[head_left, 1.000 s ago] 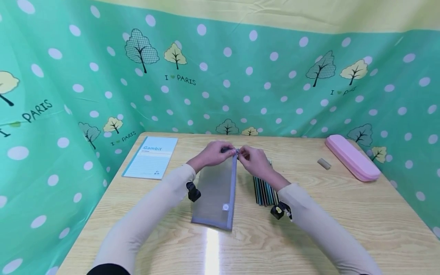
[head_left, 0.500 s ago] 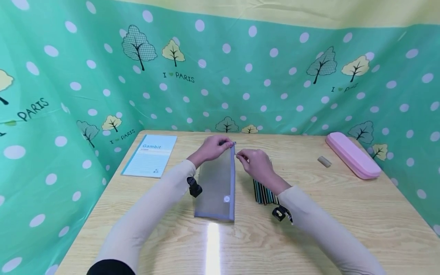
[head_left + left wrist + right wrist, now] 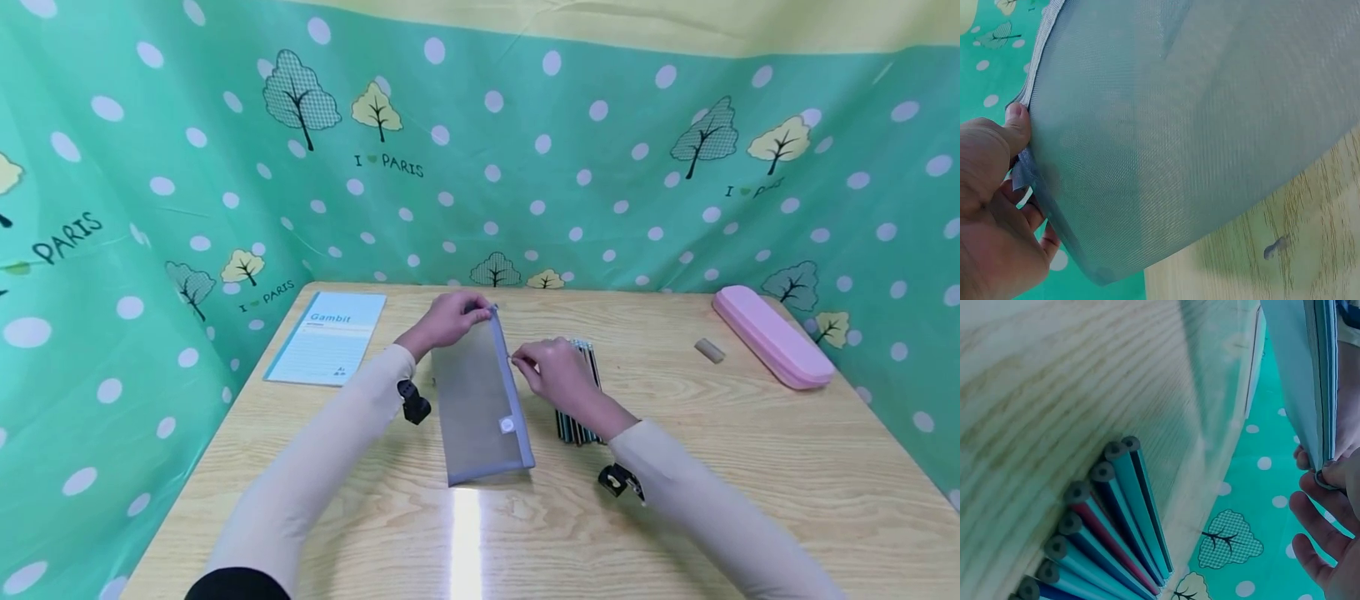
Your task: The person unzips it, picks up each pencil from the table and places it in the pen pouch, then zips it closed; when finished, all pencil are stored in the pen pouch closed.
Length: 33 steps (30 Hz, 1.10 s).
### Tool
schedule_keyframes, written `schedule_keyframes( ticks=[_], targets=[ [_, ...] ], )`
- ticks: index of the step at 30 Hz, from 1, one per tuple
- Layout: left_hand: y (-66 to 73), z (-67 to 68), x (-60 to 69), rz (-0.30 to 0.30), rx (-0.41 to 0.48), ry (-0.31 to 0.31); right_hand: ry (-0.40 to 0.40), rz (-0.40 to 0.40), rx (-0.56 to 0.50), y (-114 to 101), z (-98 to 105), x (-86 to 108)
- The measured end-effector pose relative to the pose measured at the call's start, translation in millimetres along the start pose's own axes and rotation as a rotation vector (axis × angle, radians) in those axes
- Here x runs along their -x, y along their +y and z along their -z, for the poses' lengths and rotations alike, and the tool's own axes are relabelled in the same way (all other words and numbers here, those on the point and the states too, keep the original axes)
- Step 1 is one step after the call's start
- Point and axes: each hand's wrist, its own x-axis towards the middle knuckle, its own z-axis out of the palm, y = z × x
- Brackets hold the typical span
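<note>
Though in left hand [image 3: 450, 319], pouch [image 3: 478, 402] mostly nearside.

Shows grey mesh edged in bluish grey on the pouch [image 3: 472, 400], plain pink on the case [image 3: 772, 337], pale blue on the notebook [image 3: 326, 339]. Mixes teal, dark blue and crimson on the pencils [image 3: 1110, 531]. Repeats pale dots [image 3: 542, 144] and trees [image 3: 301, 92] on green cloth [image 3: 517, 104].

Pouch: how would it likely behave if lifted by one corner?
Probably light for its size: the pouch is thin mesh, with the green cloth showing through. It would likely sag somewhat, but perhaps not crumple: its bordered edges look fairly straight with the left hand gripping the far corner.
</note>
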Motion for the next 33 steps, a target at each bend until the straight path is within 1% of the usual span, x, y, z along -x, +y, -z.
schedule_keyframes(
  ticks=[3,5,8,11,15,19,22,28,33],
  targets=[
    [-2.5,0.4,-1.3,-0.005,-0.002,0.008,-0.002,0.015,0.008,-2.7,0.9,2.8],
    [-3.6,0.9,-2.1,0.006,-0.001,0.022,-0.012,0.022,0.02,-5.1,2.4,5.5],
    [-9.4,3.6,-1.8,0.034,-0.012,0.07,-0.029,0.042,0.037,-10.1,5.4,9.4],
    [-18.7,7.6,0.0,0.06,-0.034,0.127,-0.035,0.073,0.036,-15.4,8.8,12.5],
    [-27.2,10.6,2.0,0.079,-0.065,0.162,-0.008,0.122,0.054,-18.9,13.1,16.4],
    [-30.3,11.8,3.3,0.106,-0.068,0.18,0.038,0.164,0.093,-19.4,17.0,22.0],
    [-32.6,11.4,3.9,0.116,-0.073,0.189,0.059,0.19,0.103,-19.3,19.1,26.6],
    [-36.7,10.5,5.4,0.108,-0.092,0.195,0.087,0.216,0.084,-19.9,24.3,31.6],
    [-37.4,12.6,7.6,0.127,-0.091,0.2,0.086,0.241,0.097,-19.5,25.4,36.3]
  ],
)
